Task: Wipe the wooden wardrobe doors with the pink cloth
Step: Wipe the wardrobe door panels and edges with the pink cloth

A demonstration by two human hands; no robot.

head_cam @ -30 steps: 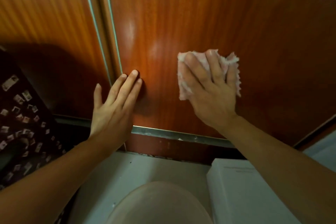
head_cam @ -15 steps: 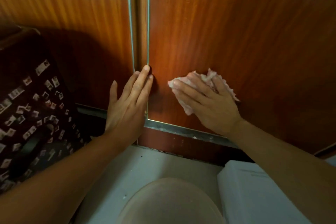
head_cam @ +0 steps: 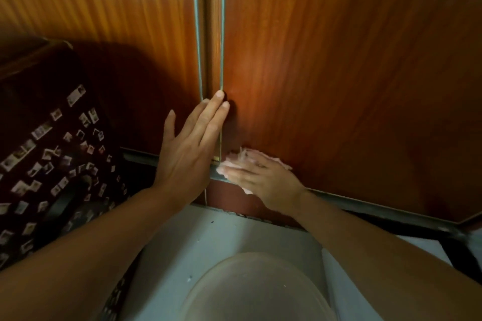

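Observation:
Two reddish-brown wooden wardrobe doors fill the view: the right door (head_cam: pixel 339 81) and the left door (head_cam: pixel 104 21), split by a vertical metal-edged seam (head_cam: pixel 210 34). My right hand (head_cam: pixel 263 182) presses the crumpled pink cloth (head_cam: pixel 250 157) against the bottom left corner of the right door, at the metal bottom rail (head_cam: pixel 365 203). The hand hides most of the cloth. My left hand (head_cam: pixel 190 148) lies flat and empty on the seam, fingers together and pointing up, just left of the cloth.
A dark patterned fabric item (head_cam: pixel 52 154) with small pale squares stands at the left against the left door. Below is a pale floor (head_cam: pixel 221 237), a rounded pale object (head_cam: pixel 258 286) at the bottom centre, and a dark bar (head_cam: pixel 459 253) at the lower right.
My right hand has slid the pink cloth down and left, from mid-panel to the door's bottom corner. My left hand has stayed at the seam. The view has shifted left and down.

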